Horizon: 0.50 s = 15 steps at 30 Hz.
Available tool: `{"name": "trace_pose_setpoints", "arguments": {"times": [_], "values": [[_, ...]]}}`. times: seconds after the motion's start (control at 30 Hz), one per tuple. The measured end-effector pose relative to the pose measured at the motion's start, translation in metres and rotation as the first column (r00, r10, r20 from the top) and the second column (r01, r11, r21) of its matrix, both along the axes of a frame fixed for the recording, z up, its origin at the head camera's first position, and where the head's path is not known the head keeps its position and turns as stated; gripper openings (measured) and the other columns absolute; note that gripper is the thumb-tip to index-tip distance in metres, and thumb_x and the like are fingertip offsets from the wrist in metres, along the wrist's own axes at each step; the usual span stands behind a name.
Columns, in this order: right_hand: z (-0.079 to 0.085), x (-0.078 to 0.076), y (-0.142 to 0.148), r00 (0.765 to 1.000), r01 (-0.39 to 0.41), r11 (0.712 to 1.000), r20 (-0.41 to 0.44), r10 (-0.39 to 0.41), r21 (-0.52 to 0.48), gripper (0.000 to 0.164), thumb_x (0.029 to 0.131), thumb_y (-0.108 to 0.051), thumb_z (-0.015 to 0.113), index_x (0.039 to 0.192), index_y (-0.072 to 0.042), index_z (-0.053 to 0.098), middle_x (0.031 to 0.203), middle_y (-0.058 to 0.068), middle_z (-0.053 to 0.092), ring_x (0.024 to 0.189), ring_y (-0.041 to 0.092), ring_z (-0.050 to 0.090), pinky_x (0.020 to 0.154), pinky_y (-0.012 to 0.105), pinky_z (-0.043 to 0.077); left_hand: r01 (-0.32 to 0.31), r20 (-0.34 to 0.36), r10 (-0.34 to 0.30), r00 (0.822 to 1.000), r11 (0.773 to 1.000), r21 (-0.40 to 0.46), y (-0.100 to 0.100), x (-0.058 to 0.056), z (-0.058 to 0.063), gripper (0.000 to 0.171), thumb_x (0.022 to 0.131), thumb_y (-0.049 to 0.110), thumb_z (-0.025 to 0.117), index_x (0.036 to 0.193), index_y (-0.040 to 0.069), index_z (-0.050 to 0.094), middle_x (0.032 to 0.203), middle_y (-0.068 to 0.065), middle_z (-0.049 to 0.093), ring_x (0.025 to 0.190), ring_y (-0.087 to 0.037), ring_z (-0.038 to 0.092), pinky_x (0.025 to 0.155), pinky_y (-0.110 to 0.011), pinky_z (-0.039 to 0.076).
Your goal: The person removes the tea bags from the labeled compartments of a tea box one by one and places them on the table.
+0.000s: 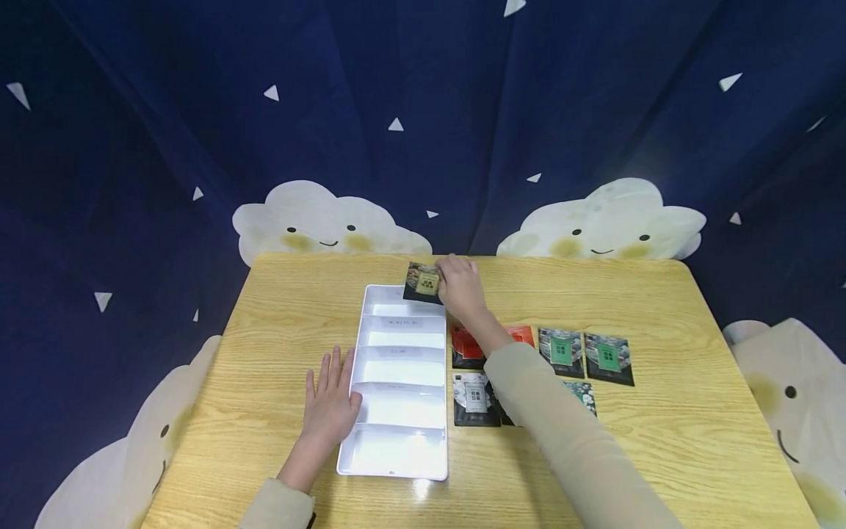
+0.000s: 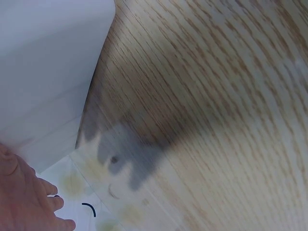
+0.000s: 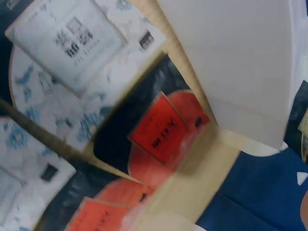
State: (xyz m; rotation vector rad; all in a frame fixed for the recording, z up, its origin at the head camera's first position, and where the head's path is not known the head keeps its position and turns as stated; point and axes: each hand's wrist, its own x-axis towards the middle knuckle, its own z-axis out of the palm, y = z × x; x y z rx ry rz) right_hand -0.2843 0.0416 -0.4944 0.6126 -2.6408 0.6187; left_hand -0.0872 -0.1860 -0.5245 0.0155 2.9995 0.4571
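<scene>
My right hand (image 1: 460,288) pinches the right edge of a small black sachet (image 1: 421,283) with a gold label and a food picture. The sachet is held over the far end of a white divided tray (image 1: 399,450); a sliver of it shows at the right edge of the right wrist view. Beside the tray's left wall, my left hand (image 1: 330,411) lies with its fingers straight and spread, the thumb at the rim. In the left wrist view, that hand (image 2: 29,199) appears below the tray's pale side (image 2: 48,77).
Right of the tray lie red-labelled sachets (image 1: 468,345), green-labelled sachets (image 1: 562,351) and white-labelled sachets (image 1: 475,397), some partly hidden by my right sleeve (image 1: 562,419). A dark blue curtain (image 1: 449,147) with cloud figures hangs behind the wooden table (image 1: 284,308).
</scene>
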Motion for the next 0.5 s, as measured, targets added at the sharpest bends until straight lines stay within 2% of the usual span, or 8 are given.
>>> {"name": "trace_pose_setpoints", "arguments": {"times": [0.27,0.5], "values": [[0.020,0.001,0.023,0.995,-0.022,0.997,-0.098,0.015,-0.072,0.014,0.088,-0.006,0.047,0.093,-0.003,0.060,0.087,0.009,0.058,0.083,0.027,0.051,0.077,0.040,0.038,0.002,-0.010,-0.002,1.000,1.000,-0.001,0.000,0.000,0.000,0.067,0.089,0.021,0.042,0.147,0.007,0.011,0.151,-0.019,0.008,0.138,-0.037,0.004,0.108,-0.058,0.003],[0.024,0.014,0.048,0.990,-0.045,0.997,-0.133,0.036,-0.063,0.015,0.090,-0.007,0.044,0.090,-0.002,0.058,0.084,0.010,0.055,0.079,0.028,0.049,0.076,0.042,0.039,-0.002,-0.013,0.002,1.000,1.000,-0.007,0.000,0.000,-0.001,0.067,0.088,0.021,0.041,0.147,0.007,0.012,0.151,-0.019,0.009,0.138,-0.037,0.005,0.108,-0.058,0.004]]}}
